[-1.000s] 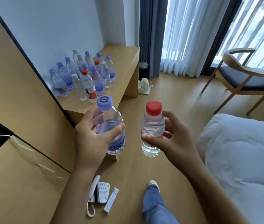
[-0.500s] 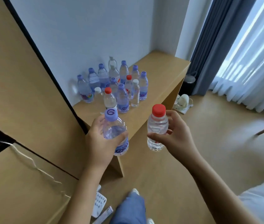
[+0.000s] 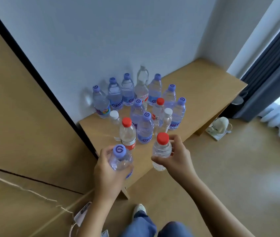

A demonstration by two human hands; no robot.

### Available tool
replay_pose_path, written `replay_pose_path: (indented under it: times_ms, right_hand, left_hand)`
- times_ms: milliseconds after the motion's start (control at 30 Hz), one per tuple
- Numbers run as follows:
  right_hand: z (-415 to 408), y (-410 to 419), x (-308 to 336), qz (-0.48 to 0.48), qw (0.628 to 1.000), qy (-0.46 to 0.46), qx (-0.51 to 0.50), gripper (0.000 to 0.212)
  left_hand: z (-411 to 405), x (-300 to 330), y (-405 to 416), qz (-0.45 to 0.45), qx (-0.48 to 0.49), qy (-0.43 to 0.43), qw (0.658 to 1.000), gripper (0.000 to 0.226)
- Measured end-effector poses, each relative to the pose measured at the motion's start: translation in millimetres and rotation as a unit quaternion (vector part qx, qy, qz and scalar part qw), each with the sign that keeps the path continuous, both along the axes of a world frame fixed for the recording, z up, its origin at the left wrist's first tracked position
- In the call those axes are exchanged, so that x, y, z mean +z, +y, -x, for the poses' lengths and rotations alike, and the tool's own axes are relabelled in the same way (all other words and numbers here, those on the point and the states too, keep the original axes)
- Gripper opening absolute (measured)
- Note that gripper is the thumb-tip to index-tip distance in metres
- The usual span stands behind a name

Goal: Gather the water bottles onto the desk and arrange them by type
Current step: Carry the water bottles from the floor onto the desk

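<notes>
Both hands carried one bottle each, upright, over the near corner of the desk (image 3: 204, 79). Left hand (image 3: 107, 175) wrapped round the purple-cap bottle (image 3: 121, 159); right hand (image 3: 176, 159) clamped round the red-cap bottle (image 3: 161, 151), fingers curled behind it. Hands set apart, bottles not touching.

The cluster (image 3: 141, 106) stood ahead of both hands, toward the wall, all bottles upright and mixed: purple caps mostly at the back, red and white caps scattered among them. Nearest standing red-cap bottle (image 3: 127, 134) lay just beyond the left hand, so the right hand's load probably has to cross leftward to join its kind, or the cluster gets re-sorted. Bare desk ran off to the right.

Against half a second earlier: the hands had come forward, from short of the desk edge to over its near corner; the cluster loomed closer. Grips unchanged.
</notes>
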State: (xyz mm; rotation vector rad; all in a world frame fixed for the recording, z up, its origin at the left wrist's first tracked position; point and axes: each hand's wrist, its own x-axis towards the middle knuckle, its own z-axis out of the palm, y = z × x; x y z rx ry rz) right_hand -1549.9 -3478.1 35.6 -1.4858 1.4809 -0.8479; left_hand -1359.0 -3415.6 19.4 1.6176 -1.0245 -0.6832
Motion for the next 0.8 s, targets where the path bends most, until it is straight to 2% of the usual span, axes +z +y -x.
replay_pose_path:
  times_ms: [500,800]
  right_hand:
    - [-29,-78,-69,-0.057,0.989,0.042,0.129,0.053]
    - [-21,-90,-81,-0.083,0.972,0.012,0.220,0.052]
  left_hand:
    - [27,-55,-51,-0.103,0.152,-0.010,0.983,0.064]
    - [57,-63,-49,-0.093,0.231,-0.012,0.968,0.067]
